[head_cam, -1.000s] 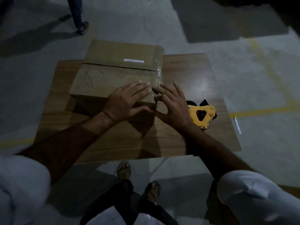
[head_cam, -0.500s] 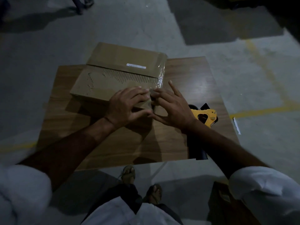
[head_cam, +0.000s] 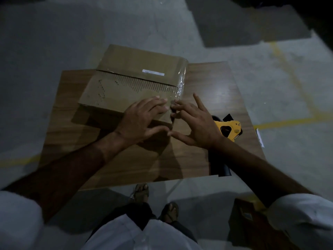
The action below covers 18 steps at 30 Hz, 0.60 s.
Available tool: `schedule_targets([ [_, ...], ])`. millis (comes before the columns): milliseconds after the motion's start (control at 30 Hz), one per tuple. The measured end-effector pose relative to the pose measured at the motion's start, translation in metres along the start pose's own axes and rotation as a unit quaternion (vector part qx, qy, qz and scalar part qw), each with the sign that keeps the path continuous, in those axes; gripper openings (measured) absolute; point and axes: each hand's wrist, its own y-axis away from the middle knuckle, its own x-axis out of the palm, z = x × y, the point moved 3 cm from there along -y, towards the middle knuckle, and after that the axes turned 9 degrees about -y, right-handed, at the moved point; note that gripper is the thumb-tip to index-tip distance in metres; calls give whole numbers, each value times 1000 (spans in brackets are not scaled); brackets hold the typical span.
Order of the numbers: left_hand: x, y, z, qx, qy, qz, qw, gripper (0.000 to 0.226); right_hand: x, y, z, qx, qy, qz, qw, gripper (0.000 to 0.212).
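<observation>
The cardboard box (head_cam: 126,91) lies on a wooden table (head_cam: 216,83), toward its far left part. Its far edge hides the table's far edge. Bare tabletop runs to the right of the box and on its near side. Concrete floor (head_cam: 72,33) surrounds the table.

The box is flat, brown and closed, so its contents cannot be seen. A row of torn flutes crosses its top below a white label (head_cam: 153,72), and clear tape (head_cam: 181,83) wraps its right end.

At the box's near right corner, the left hand (head_cam: 142,120) lies flat on top, fingers straight and close together, thumb down the near face. The right hand (head_cam: 196,125) meets that corner from the right, fingers spread, index lifted, the other tips pressing the corner edge.

A yellow tape dispenser (head_cam: 228,129) sits right of the box, just behind the right hand.
</observation>
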Motion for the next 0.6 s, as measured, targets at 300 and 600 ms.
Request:
schedule_targets([
  [300,-1,0,3,32,-26,13,999,70,17,8,8,45,35,-48,997,48],
  [600,-20,-9,27,76,51,68,993,46,19,-6,35,161,81,-94,979,57],
])
